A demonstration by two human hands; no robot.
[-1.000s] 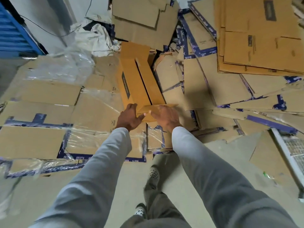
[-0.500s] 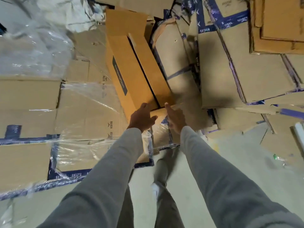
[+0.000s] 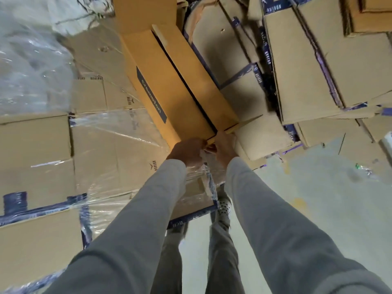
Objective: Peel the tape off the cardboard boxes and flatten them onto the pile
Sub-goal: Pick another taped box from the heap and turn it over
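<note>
Your left hand [image 3: 187,151] and right hand [image 3: 222,148] both pinch the near end of the long box [image 3: 176,85] lying on the pile [image 3: 42,145], seemingly to peel its tape.

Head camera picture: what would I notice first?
A long orange box lies in the middle, on a heap of flattened brown cardboard. Both hands, left hand and right hand, meet at its near end. Shiny clear plastic wrap lies at the left.
</note>
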